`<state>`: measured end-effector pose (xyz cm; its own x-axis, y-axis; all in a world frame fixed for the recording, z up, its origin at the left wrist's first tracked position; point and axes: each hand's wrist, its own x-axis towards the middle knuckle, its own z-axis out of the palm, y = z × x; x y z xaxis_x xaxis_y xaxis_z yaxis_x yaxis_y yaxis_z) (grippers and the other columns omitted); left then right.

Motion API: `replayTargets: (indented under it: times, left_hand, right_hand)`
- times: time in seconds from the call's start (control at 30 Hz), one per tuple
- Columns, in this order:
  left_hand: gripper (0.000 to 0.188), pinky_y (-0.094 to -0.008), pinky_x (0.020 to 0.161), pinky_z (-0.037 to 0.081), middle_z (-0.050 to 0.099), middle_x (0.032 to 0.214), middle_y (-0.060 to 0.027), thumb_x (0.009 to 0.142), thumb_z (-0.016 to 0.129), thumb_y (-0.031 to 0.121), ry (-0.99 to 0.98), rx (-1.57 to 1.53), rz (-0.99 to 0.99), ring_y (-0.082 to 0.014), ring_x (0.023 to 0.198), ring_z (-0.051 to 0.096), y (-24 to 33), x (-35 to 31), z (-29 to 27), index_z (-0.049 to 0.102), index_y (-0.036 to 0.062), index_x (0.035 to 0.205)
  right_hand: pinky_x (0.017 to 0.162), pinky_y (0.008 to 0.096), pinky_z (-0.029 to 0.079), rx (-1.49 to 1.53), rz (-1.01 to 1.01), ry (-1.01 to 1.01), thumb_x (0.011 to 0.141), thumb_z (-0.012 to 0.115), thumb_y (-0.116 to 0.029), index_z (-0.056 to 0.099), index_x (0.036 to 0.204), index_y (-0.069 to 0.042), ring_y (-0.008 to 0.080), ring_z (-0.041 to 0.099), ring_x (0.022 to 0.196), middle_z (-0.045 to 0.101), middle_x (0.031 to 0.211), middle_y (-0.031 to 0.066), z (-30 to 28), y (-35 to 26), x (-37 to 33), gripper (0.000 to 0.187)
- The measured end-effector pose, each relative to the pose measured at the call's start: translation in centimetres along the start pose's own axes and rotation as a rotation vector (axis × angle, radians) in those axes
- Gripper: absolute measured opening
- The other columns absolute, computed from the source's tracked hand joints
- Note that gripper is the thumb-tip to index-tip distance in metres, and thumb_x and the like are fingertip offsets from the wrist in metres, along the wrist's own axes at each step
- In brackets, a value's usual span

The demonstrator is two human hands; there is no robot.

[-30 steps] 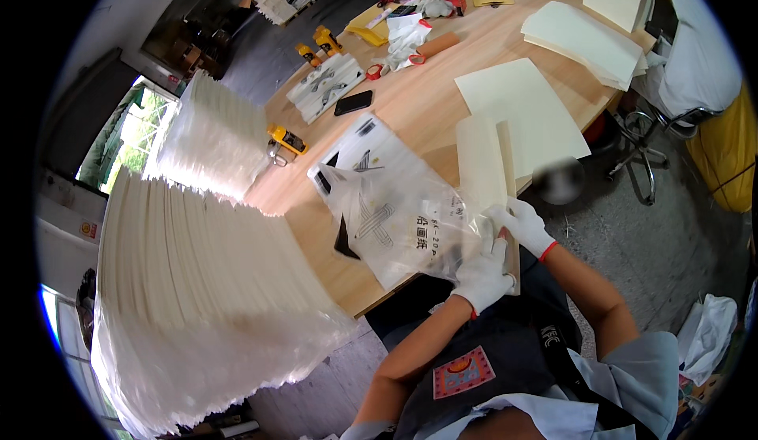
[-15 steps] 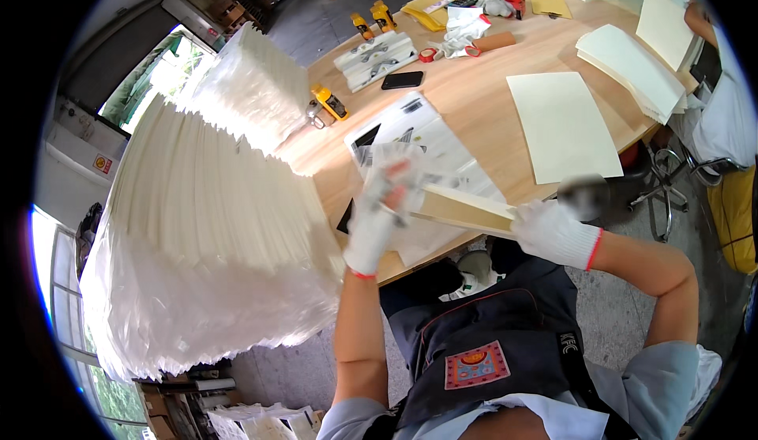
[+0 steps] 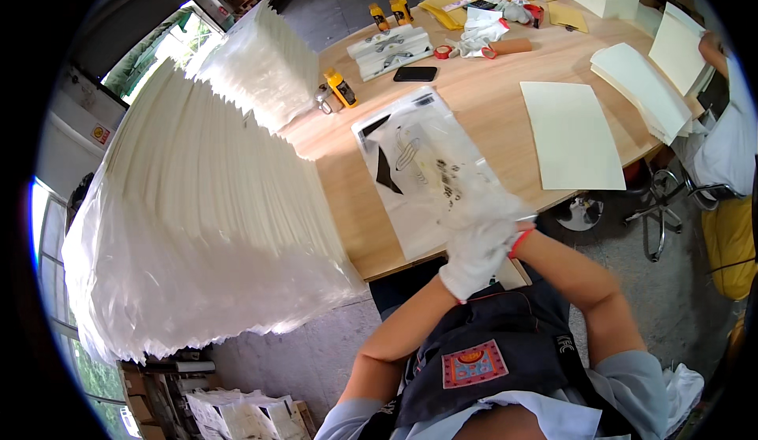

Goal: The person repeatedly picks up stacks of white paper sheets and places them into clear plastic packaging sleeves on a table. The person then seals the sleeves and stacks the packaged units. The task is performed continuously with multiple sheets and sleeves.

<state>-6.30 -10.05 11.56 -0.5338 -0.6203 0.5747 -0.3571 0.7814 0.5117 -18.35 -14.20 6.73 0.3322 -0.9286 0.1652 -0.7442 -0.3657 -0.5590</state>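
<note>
A clear plastic bag (image 3: 422, 152) with dark printed patches lies flat at the near table edge. Its near end reaches to both my hands. My left hand (image 3: 475, 260), in a white knitted glove, is curled beside my right wrist; what its fingers grip is hidden. My right hand (image 3: 493, 203), gloved with a red cuff, lies over or inside the bag's near end; plastic glare and blur hide its fingers. Below the wrists, at my lap, shows a cream board (image 3: 515, 274), mostly covered by my hands and arms.
A tall stack of plastic-wrapped white sheets (image 3: 181, 203) stands left. Cream sheets (image 3: 572, 136) lie right, near another person's hand (image 3: 711, 49). Farther back are a phone (image 3: 415, 73), yellow bottles (image 3: 340, 88), a tape roll (image 3: 444, 51) and folded printed bags (image 3: 391, 51).
My left hand has moved right and down from above the bag, and my right hand has come left to meet it. The cream board held between them is now lower and mostly hidden.
</note>
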Motion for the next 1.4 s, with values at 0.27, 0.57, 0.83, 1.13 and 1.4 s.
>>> replayTargets:
  times: [0.27, 0.57, 0.83, 1.13, 1.4]
  left_hand:
    - [0.023, -0.0336, 0.057, 0.047, 0.059, 0.075, -0.0033, 0.068, 0.06, 0.003, -0.047, 0.039, -0.352, -0.0236, 0.064, 0.059, -4.6, -6.1, 0.0, 0.063, 0.0179, 0.085]
    - [0.022, -0.0417, 0.071, 0.041, 0.057, 0.081, -0.0089, 0.063, 0.064, 0.011, 0.026, 0.439, -0.457, -0.0314, 0.08, 0.053, -5.8, -16.6, 0.3, 0.062, 0.0116, 0.084]
    - [0.009, -0.0314, 0.059, 0.045, 0.058, 0.075, -0.0095, 0.076, 0.067, 0.005, 0.275, -0.055, -0.699, -0.0224, 0.066, 0.056, 3.0, -22.0, -3.8, 0.058, 0.004, 0.077]
    - [0.008, -0.0322, 0.057, 0.042, 0.049, 0.07, -0.01, 0.076, 0.064, 0.005, -0.159, -0.313, -0.867, -0.0229, 0.061, 0.049, 5.5, -24.2, -5.5, 0.056, 0.0036, 0.079]
    - [0.016, -0.0372, 0.054, 0.043, 0.05, 0.068, -0.011, 0.069, 0.062, 0.004, 0.174, 0.272, -0.885, -0.0296, 0.061, 0.054, -2.9, -18.6, -4.1, 0.048, 0.0071, 0.075]
  right_hand:
    - [0.091, 0.0433, 0.041, -0.129, -0.3, 0.296, 0.073, 0.066, -0.022, 0.061, 0.101, -0.008, 0.0285, 0.056, 0.102, 0.06, 0.105, 0.011, -0.2, -3.4, -8.1, 0.032]
    - [0.052, 0.0402, 0.048, -0.443, 0.313, -0.013, 0.082, 0.053, -0.019, 0.055, 0.1, -0.008, 0.028, 0.063, 0.06, 0.063, 0.068, 0.0088, 0.3, 3.8, -9.3, 0.021]
    - [0.051, 0.0425, 0.048, -0.468, 0.025, -0.334, 0.078, 0.054, -0.022, 0.059, 0.072, -0.008, 0.0259, 0.062, 0.054, 0.061, 0.06, 0.0093, -2.5, -1.7, -16.6, 0.016]
    - [0.054, 0.0445, 0.052, -0.308, 0.063, -0.865, 0.084, 0.049, -0.034, 0.066, 0.079, -0.014, 0.03, 0.067, 0.063, 0.067, 0.068, 0.0111, -1.4, -2.2, -18.8, 0.027]
    - [0.037, 0.0416, 0.039, -0.545, -0.131, -0.065, 0.073, 0.056, -0.02, 0.054, 0.059, -0.011, 0.0259, 0.057, 0.047, 0.053, 0.053, 0.0077, -0.6, 2.4, -13.1, 0.017]
